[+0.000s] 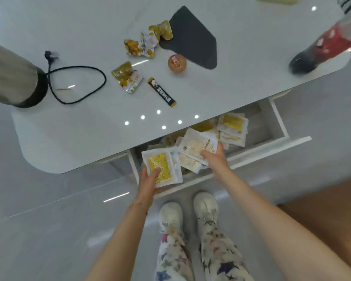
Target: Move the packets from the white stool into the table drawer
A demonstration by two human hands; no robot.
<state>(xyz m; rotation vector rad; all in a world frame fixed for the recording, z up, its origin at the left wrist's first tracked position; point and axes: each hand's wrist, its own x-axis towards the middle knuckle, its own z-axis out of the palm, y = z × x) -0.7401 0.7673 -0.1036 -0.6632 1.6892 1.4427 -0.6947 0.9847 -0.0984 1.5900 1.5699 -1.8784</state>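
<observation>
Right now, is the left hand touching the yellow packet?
Touching. The head view shows the left hand gripping the yellow packet, thumb lying on its face, over the open drawer; the right hand holds white packets.

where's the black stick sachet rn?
Head view: black stick sachet lies on the tabletop, right of a yellow snack packet, below a round brown tub.
</observation>
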